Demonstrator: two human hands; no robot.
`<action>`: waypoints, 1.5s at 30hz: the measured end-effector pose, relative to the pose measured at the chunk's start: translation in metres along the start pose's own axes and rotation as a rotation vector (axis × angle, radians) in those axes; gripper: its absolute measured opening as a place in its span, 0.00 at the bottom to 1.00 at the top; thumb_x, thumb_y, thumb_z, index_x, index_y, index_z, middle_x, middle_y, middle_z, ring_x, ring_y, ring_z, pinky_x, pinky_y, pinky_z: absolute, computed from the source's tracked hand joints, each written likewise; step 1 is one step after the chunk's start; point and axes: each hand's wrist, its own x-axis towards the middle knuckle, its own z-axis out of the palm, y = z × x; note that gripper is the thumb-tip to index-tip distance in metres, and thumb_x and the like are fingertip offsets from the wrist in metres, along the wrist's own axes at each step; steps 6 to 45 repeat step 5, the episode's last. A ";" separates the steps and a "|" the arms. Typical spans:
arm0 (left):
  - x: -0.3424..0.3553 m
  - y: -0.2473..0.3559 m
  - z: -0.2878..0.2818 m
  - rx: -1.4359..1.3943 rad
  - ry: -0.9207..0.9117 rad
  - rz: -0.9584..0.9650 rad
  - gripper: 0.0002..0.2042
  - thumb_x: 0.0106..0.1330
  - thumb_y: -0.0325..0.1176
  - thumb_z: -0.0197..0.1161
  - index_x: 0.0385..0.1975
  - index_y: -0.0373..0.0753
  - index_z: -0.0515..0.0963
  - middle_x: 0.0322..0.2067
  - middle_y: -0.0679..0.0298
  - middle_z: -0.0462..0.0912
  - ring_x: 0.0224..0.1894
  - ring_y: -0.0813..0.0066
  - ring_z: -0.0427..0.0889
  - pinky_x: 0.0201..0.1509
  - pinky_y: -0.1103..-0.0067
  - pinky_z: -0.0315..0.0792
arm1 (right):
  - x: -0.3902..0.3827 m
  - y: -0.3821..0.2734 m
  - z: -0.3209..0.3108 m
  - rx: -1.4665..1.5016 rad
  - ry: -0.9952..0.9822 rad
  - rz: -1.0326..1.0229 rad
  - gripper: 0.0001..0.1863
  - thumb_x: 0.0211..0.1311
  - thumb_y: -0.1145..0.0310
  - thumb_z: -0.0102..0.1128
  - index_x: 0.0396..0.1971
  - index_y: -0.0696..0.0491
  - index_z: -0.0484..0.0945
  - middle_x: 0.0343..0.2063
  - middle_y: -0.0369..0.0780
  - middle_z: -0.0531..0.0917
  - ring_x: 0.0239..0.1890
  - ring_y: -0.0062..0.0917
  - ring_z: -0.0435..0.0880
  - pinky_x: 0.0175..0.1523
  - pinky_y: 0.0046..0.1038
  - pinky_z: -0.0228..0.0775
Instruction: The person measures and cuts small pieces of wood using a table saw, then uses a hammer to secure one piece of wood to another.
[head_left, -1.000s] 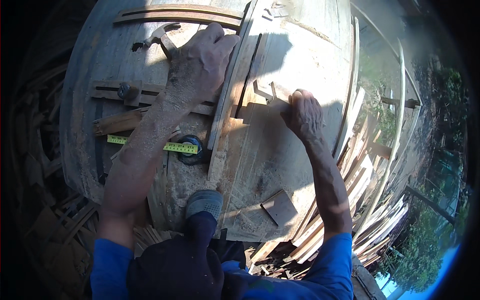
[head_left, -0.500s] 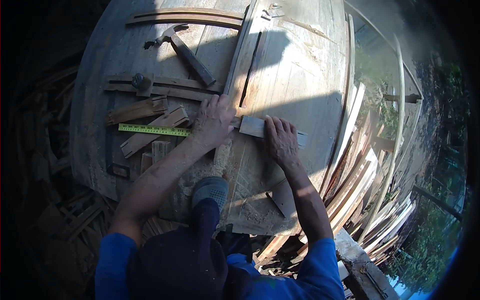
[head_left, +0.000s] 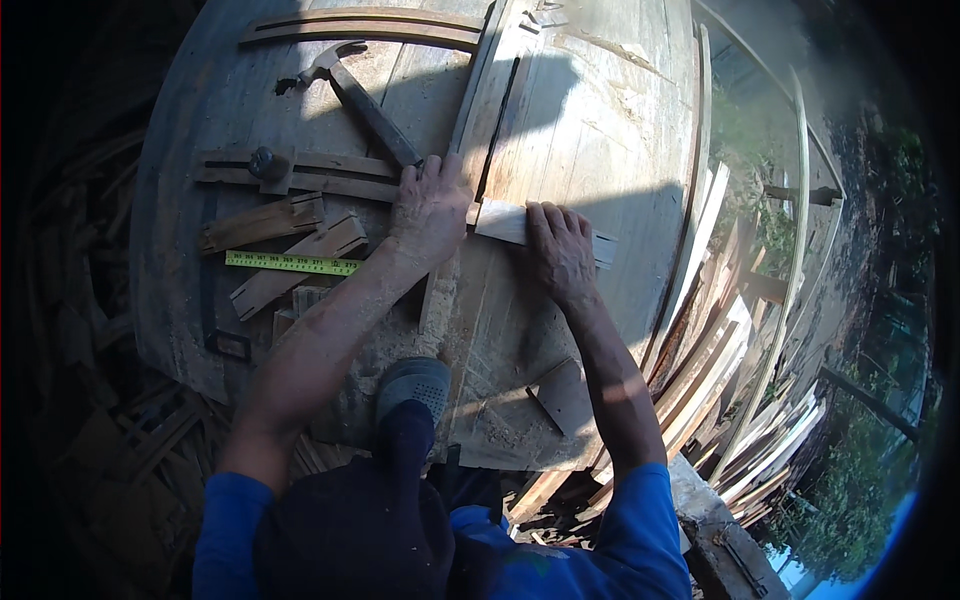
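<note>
Short pale board [head_left: 545, 228] lies crosswise on the round wooden table [head_left: 620, 130], touching the long upright plank [head_left: 478, 130]; the right hand [head_left: 560, 250] presses flat on it, fingers spread and gripping nothing; the left hand [head_left: 430, 205] rests palm-down on the plank, fingers loosely extended; 1 hammer [head_left: 360, 100] and a yellow tape measure [head_left: 290, 263] lie left of it.
</note>
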 end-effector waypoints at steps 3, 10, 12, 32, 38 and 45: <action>0.012 -0.004 0.001 0.012 0.001 0.009 0.02 0.54 0.30 0.63 0.24 0.42 0.82 0.39 0.60 0.70 0.47 0.60 0.71 0.45 0.65 0.66 | 0.012 0.008 0.001 0.015 -0.009 0.002 0.35 0.59 0.57 0.66 0.65 0.52 0.69 0.56 0.43 0.76 0.60 0.39 0.73 0.66 0.43 0.60; 0.016 -0.005 0.003 0.004 -0.014 0.019 0.03 0.54 0.30 0.62 0.25 0.42 0.82 0.39 0.60 0.70 0.46 0.60 0.71 0.45 0.65 0.65 | 0.015 0.012 0.000 0.050 -0.024 0.022 0.37 0.58 0.59 0.67 0.67 0.52 0.66 0.57 0.43 0.76 0.61 0.39 0.73 0.67 0.43 0.59; 0.016 -0.005 0.003 0.004 -0.014 0.019 0.03 0.54 0.30 0.62 0.25 0.42 0.82 0.39 0.60 0.70 0.46 0.60 0.71 0.45 0.65 0.65 | 0.015 0.012 0.000 0.050 -0.024 0.022 0.37 0.58 0.59 0.67 0.67 0.52 0.66 0.57 0.43 0.76 0.61 0.39 0.73 0.67 0.43 0.59; 0.016 -0.005 0.003 0.004 -0.014 0.019 0.03 0.54 0.30 0.62 0.25 0.42 0.82 0.39 0.60 0.70 0.46 0.60 0.71 0.45 0.65 0.65 | 0.015 0.012 0.000 0.050 -0.024 0.022 0.37 0.58 0.59 0.67 0.67 0.52 0.66 0.57 0.43 0.76 0.61 0.39 0.73 0.67 0.43 0.59; 0.016 -0.005 0.003 0.004 -0.014 0.019 0.03 0.54 0.30 0.62 0.25 0.42 0.82 0.39 0.60 0.70 0.46 0.60 0.71 0.45 0.65 0.65 | 0.015 0.012 0.000 0.050 -0.024 0.022 0.37 0.58 0.59 0.67 0.67 0.52 0.66 0.57 0.43 0.76 0.61 0.39 0.73 0.67 0.43 0.59; 0.016 -0.005 0.003 0.004 -0.014 0.019 0.03 0.54 0.30 0.62 0.25 0.42 0.82 0.39 0.60 0.70 0.46 0.60 0.71 0.45 0.65 0.65 | 0.015 0.012 0.000 0.050 -0.024 0.022 0.37 0.58 0.59 0.67 0.67 0.52 0.66 0.57 0.43 0.76 0.61 0.39 0.73 0.67 0.43 0.59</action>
